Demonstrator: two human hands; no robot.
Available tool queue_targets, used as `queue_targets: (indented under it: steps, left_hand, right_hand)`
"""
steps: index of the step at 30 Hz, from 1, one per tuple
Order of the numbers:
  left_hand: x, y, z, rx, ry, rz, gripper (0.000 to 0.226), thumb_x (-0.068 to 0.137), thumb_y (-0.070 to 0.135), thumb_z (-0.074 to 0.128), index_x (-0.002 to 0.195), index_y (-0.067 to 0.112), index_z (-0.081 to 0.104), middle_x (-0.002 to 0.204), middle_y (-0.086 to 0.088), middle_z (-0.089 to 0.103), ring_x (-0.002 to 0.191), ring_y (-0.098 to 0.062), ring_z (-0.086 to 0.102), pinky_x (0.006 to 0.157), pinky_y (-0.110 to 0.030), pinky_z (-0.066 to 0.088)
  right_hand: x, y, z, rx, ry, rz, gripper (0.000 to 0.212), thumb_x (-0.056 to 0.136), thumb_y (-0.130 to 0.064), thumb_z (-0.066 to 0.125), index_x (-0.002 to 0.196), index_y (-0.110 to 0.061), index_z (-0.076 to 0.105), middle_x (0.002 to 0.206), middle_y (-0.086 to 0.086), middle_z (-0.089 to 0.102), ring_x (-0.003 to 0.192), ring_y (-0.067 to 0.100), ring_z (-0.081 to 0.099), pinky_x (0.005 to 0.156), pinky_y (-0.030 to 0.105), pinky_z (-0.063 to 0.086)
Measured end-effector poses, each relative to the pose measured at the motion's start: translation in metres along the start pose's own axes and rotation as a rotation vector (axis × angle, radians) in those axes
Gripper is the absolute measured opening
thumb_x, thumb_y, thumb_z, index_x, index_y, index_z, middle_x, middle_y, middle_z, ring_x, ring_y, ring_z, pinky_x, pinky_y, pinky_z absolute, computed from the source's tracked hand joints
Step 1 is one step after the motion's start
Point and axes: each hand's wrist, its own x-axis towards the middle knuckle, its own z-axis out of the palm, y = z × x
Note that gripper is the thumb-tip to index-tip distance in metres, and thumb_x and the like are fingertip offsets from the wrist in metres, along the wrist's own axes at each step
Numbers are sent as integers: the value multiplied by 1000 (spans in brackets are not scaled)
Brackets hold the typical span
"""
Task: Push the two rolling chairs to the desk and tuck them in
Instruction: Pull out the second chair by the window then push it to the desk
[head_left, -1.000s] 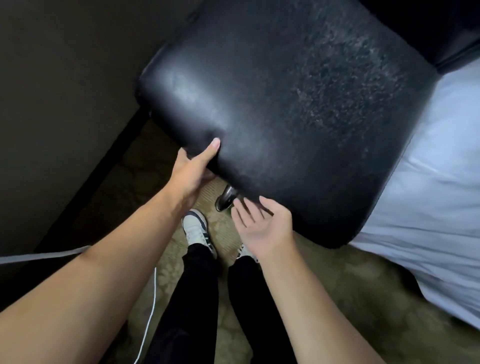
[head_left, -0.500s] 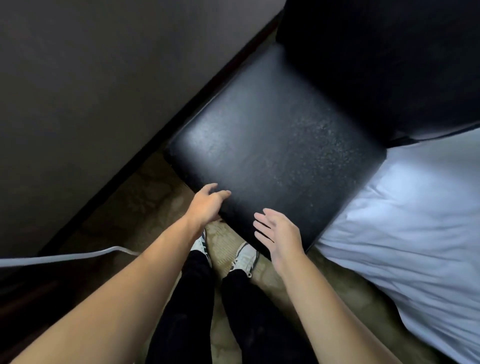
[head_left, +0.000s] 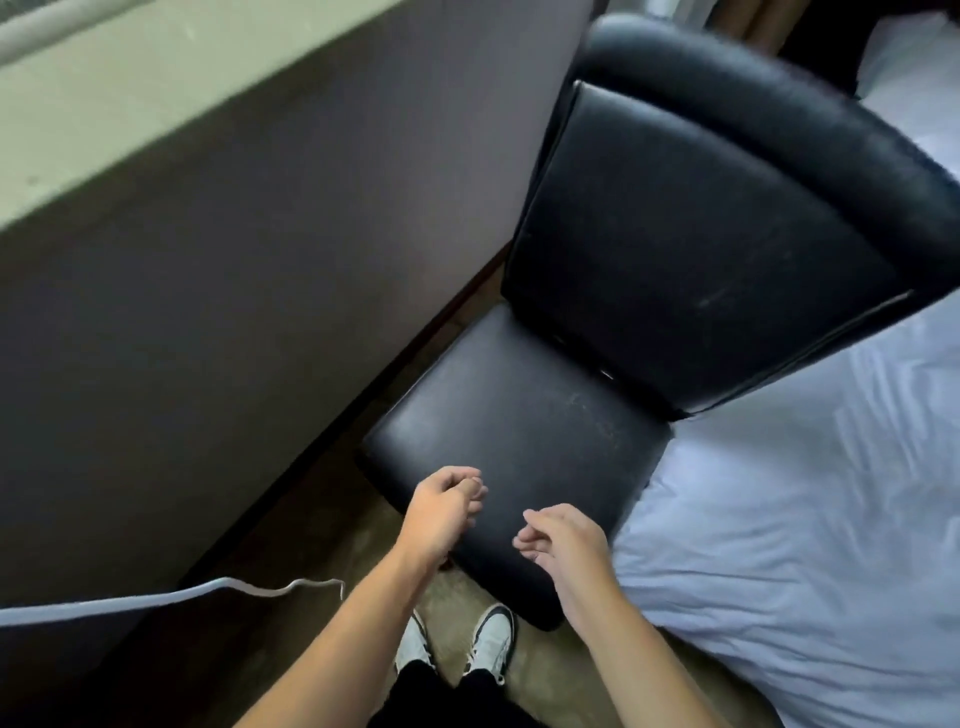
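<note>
No legible text, label, brand, number or sign appears on any surface in the head view.

chair (head_left: 597, 415) between wall (head_left: 260, 260) and bed (head_left: 805, 493)

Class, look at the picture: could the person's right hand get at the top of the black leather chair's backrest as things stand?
Probably yes. The right hand hovers empty over the black leather chair's seat, and nothing stands between it and the padded backrest top, though it would need a long forward reach.

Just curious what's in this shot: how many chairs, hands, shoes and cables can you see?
Chairs: 1, the black chair
Hands: 2, left hand, right hand
Shoes: 2, left shoe, right shoe
Cables: 1, white cable
Total: 6
</note>
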Motion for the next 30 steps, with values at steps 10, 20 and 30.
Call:
queue_targets:
  steps: [10, 20, 30]
  left_hand:
    - [-65, 147, 82, 225, -150, 454, 15, 87, 19, 58, 88, 28, 69, 78, 8, 73, 69, -4, 64, 64, -22, 49]
    - [-61, 207, 220, 607, 156, 751, 19, 88, 34, 56, 105, 37, 64, 101, 19, 66, 94, 4, 59, 84, -20, 47]
    - [-22, 233, 390, 1257, 197, 987, 66, 90, 40, 45, 151, 27, 24, 156, -2, 27, 144, -22, 21, 106, -35, 35]
  right_hand:
    - [-40, -182, -26, 35, 5, -377, 9, 88, -8, 61, 83, -8, 68, 72, 11, 71, 69, 23, 69, 70, 36, 57]
    - [26, -418, -95, -602, 90, -1083, 6, 85, -29, 59, 82, -29, 64, 93, -5, 67, 92, 18, 60, 76, 34, 47]
    - [131, -522, -146, -1141, -448, -709, 52, 103, -46, 35, 144, -15, 44, 150, 6, 44, 133, 24, 45, 113, 38, 31]
